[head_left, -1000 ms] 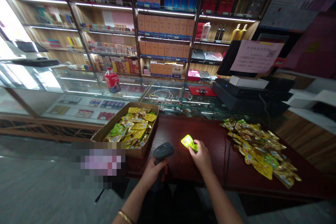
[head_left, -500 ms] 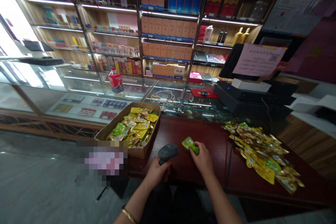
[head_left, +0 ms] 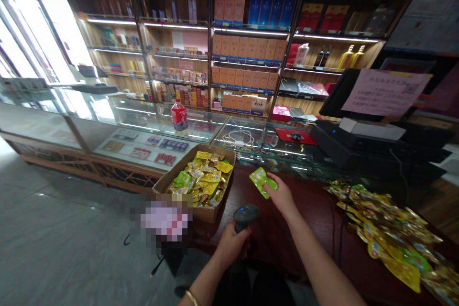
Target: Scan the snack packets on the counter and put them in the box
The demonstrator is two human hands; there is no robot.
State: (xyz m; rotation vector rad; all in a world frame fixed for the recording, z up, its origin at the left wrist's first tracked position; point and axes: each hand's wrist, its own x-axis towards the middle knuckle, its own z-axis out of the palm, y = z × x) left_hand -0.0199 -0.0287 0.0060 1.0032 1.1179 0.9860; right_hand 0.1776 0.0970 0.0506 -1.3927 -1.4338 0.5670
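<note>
My left hand [head_left: 233,245] is wrapped round the handle of a dark barcode scanner [head_left: 246,214], which shows a small blue light on top. Ahead and to the right, my right hand [head_left: 280,194] pinches a green snack packet [head_left: 261,182] above the dark red table. A cardboard box [head_left: 211,214] of gold, yellow and green packets [head_left: 208,177] stands left of both hands. On the table's right side lies a loose heap of similar packets [head_left: 389,222].
Behind the table runs a glass display counter [head_left: 143,114] with a red-capped bottle [head_left: 179,115] on it. A red mouse pad [head_left: 304,137] lies near a black monitor [head_left: 340,93] with a pink sheet. Shelves of boxed goods [head_left: 247,49] line the wall.
My right hand has raised the green packet and moved it forward, showing more of its face. A blue light now shows on the scanner. The camera's view has shifted left.
</note>
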